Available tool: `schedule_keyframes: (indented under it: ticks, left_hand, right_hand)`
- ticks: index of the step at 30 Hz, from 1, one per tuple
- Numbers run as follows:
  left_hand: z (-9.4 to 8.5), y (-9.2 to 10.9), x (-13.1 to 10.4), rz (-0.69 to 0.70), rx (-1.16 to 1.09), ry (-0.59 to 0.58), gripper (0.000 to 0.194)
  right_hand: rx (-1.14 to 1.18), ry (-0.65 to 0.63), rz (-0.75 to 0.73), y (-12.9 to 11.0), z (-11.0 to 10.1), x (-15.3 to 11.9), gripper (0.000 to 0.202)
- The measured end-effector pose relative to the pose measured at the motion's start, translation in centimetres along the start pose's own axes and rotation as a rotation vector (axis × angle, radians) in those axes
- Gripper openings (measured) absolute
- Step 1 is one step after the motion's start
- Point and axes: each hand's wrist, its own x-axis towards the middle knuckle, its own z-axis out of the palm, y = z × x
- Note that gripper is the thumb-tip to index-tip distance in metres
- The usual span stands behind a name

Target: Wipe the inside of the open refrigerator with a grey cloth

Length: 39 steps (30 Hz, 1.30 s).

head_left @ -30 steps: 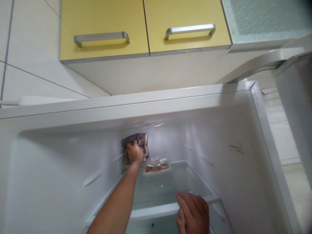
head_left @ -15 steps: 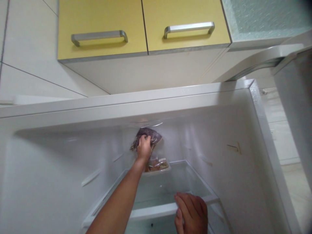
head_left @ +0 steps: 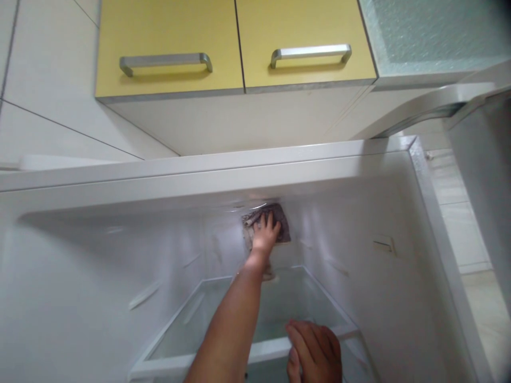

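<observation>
The fingers [head_left: 270, 222] of the left hand [head_left: 265, 234] are spread flat and pressed onto a dark patterned cloth [head_left: 280, 227], which is pinned against the back wall [head_left: 223, 239] of an open refrigerator, high up just beneath its ceiling and to the right of the wall's middle. The cloth is not gripped in a fist; it is held to the wall by the open palm, and part of it shows above and to the right of the fingertips. For the wiping to be done well, even pressure would best be kept across the whole palm so that the cloth is not bunched or let slip down the wall, and the corner where the back wall meets the right wall [head_left: 351, 250] should be reached with the cloth's free edge. Below the cloth, a small food container [head_left: 269, 274] at the back of the glass shelf [head_left: 223, 319] is mostly hidden by the forearm, and care is judged needful that it is not knocked by the wrist. The right hand [head_left: 315, 351] is rested with its fingers curled loosely over the shelf's white front rail [head_left: 263, 348], holding nothing else, and the body can be steadied by it. Above the refrigerator, yellow cupboard doors [head_left: 167, 32] with metal handles are seen.
</observation>
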Motion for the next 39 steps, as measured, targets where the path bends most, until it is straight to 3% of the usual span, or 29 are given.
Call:
schedule_keyframes:
  ticks: [6, 11, 15, 18, 25, 28, 33, 39]
  left_hand:
    - [-2.2, -7.0, -3.3, -0.204, 0.089, -0.020, 0.047]
    - [-3.1, -9.7, -6.8, -0.412, 0.134, 0.014, 0.049]
    - [-2.6, -9.9, -7.4, -0.579, 0.124, 0.018, 0.055]
    - [-1.9, -9.7, -7.8, -0.719, 0.091, -0.019, 0.049]
    - [-1.1, -10.8, -10.0, -0.966, -0.066, -0.227, 0.044]
    - [-1.6, -11.2, -10.1, -0.971, -0.101, -0.218, 0.042]
    - [-3.0, -10.3, -8.6, -0.954, -0.086, -0.097, 0.044]
    - [-3.7, -6.9, -3.8, -0.701, -0.049, -0.011, 0.042]
  right_hand:
    - [0.007, -0.044, -0.055, 0.3, -0.6, 0.2, 0.029]
    - [0.001, -0.050, -0.061, 0.3, -0.7, 0.2, 0.029]
    - [-0.003, -0.053, -0.065, 0.3, -0.8, 0.2, 0.029]
    - [-0.010, -0.053, -0.084, 0.3, -0.9, 0.3, 0.030]
    - [0.007, -0.075, -0.033, -0.2, -1.2, 0.6, 0.031]
    - [0.024, -0.047, 0.023, -0.6, -0.9, 0.5, 0.030]
    - [0.023, -0.024, 0.020, -0.4, -0.4, 0.3, 0.030]
    - [0.012, -0.037, -0.059, 0.3, -0.7, 0.6, 0.029]
